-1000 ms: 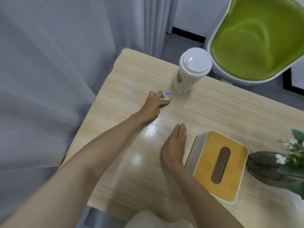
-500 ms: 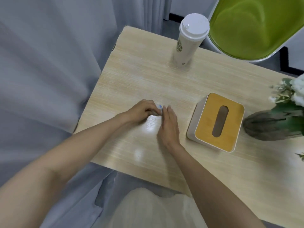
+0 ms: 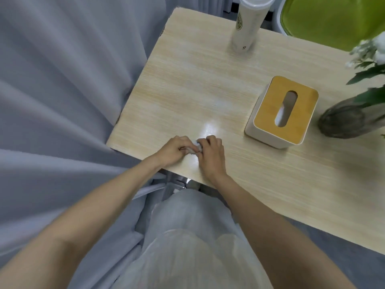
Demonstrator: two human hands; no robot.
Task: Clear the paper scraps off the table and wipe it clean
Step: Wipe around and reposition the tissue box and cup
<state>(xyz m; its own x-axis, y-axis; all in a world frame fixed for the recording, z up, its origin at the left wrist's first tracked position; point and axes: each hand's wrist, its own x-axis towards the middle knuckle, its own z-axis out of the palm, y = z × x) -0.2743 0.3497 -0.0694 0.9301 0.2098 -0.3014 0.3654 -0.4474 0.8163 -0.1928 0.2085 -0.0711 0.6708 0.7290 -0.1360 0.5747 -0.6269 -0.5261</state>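
Note:
A small crumpled paper scrap (image 3: 197, 147), white with a bit of blue, sits between my two hands near the front left edge of the light wooden table (image 3: 187, 84). My left hand (image 3: 174, 150) has its fingers curled against the scrap from the left. From the right, my right hand (image 3: 211, 156) curls its fingers over it. Most of the scrap is hidden by my fingers.
A tissue box (image 3: 282, 112) with a wooden lid stands right of my hands. A tall white lidded cup (image 3: 248, 24) stands at the far edge. A dark vase (image 3: 345, 119) with flowers is at the right, a green chair (image 3: 333, 17) beyond. Grey curtain (image 3: 62, 101) hangs left.
My left hand dragged the scrap from beside the cup back to the table's near edge. My right hand closed in and curled over it. The view tilted downward.

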